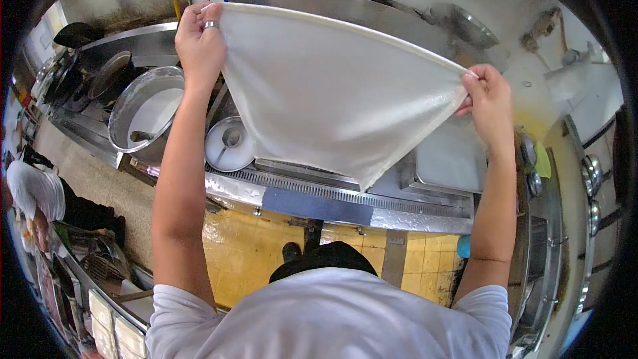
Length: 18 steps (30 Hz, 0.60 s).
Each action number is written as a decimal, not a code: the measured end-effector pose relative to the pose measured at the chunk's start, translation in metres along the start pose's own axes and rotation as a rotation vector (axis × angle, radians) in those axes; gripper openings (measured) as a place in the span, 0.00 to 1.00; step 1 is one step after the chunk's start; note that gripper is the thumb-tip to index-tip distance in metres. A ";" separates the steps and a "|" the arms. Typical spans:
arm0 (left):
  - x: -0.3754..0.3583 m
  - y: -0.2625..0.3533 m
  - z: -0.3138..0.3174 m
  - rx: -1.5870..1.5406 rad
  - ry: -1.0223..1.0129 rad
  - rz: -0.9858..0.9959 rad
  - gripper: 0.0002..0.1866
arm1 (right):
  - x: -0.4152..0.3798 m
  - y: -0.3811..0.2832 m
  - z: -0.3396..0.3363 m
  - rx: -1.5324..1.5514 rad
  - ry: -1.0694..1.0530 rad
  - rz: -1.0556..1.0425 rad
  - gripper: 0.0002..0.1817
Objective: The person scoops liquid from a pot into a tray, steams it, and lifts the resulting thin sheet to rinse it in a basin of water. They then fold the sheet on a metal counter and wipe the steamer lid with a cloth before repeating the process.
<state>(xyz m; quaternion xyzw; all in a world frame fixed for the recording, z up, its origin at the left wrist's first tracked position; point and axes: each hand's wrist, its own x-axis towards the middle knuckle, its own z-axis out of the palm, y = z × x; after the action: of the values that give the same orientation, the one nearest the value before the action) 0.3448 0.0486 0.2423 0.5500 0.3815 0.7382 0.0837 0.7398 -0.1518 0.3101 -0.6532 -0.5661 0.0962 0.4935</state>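
Note:
A wide, white, glossy sheet (332, 86) hangs stretched between my two raised hands above the metal counter. My left hand (201, 41) wears a ring and pinches the sheet's upper left corner. The upper right corner is pinched between the thumb and fingers of my right hand (487, 96). Lower down, the sheet narrows to a point near the slotted edge of the counter (312, 207). Below it, partly covered, lies a metal tray (309, 174). Beside the right forearm sits another tray with a white surface (448, 163).
To the left stand a large pot of white liquid (156, 110) and a smaller bowl (229, 149) with a ladle. Dark pans (109, 76) are farther left. A person in a white shirt (36, 189) bends at the far left. Steam rises at the upper right.

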 end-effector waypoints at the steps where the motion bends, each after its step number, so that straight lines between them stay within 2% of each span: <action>1: -0.003 -0.005 0.000 -0.010 -0.010 -0.037 0.15 | -0.003 0.006 0.001 0.012 -0.012 0.013 0.07; 5: -0.026 -0.028 -0.001 -0.005 -0.072 -0.151 0.14 | -0.018 0.030 0.016 0.068 -0.048 0.104 0.06; 9: -0.068 -0.085 0.002 0.230 -0.168 -0.144 0.14 | -0.030 0.098 0.048 0.176 -0.146 0.254 0.05; 11: -0.105 -0.115 0.010 0.169 -0.244 -0.159 0.09 | -0.041 0.155 0.086 0.213 -0.159 0.330 0.04; 13: -0.158 -0.178 0.011 0.302 -0.427 -0.217 0.04 | -0.052 0.245 0.131 0.069 -0.233 0.352 0.03; 15: -0.221 -0.232 0.011 0.550 -0.586 -0.397 0.07 | -0.073 0.348 0.185 -0.147 -0.271 0.319 0.04; 17: -0.267 -0.267 0.010 0.662 -0.654 -0.568 0.08 | -0.087 0.376 0.218 -0.324 -0.194 0.296 0.04; 18: -0.278 -0.276 0.012 0.663 -0.600 -0.533 0.07 | -0.089 0.382 0.230 -0.414 -0.155 0.285 0.04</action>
<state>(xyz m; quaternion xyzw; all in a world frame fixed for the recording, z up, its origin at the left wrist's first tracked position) 0.3795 0.0947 -0.1454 0.6181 0.6807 0.3408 0.1959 0.7987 -0.0537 -0.1303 -0.8042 -0.5119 0.0966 0.2862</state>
